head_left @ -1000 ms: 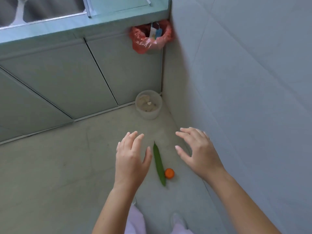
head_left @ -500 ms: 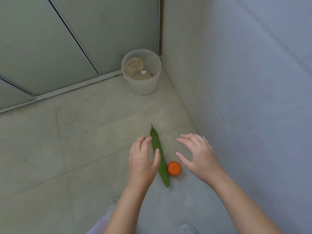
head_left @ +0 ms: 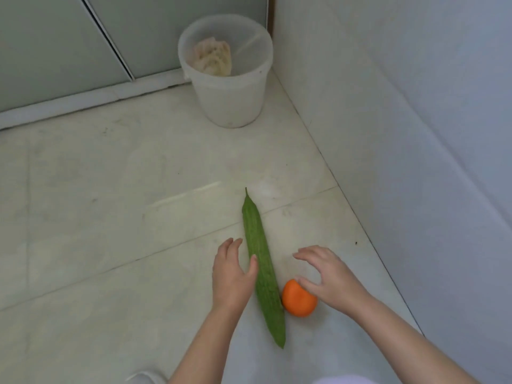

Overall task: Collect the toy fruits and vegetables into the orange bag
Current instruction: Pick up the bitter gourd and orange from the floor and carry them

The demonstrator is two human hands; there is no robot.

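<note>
One green gourd (head_left: pixel 261 261), long axis near-far, stem tip pointing away

You have a single view, worn on your head, facing forward and steeply down into a room corner. It sits close to the floor (head_left: pixel 110 217). Your left hand (head_left: pixel 231 275) and right hand (head_left: pixel 331 275) sit in the lower middle of the frame, with your forearms entering from the bottom edge. The wide lens also takes in the wall (head_left: pixel 401 134) down the right side, the cupboard doors (head_left: pixel 55 51) at upper left and a white bucket (head_left: pixel 230 101) at top centre.
</note>
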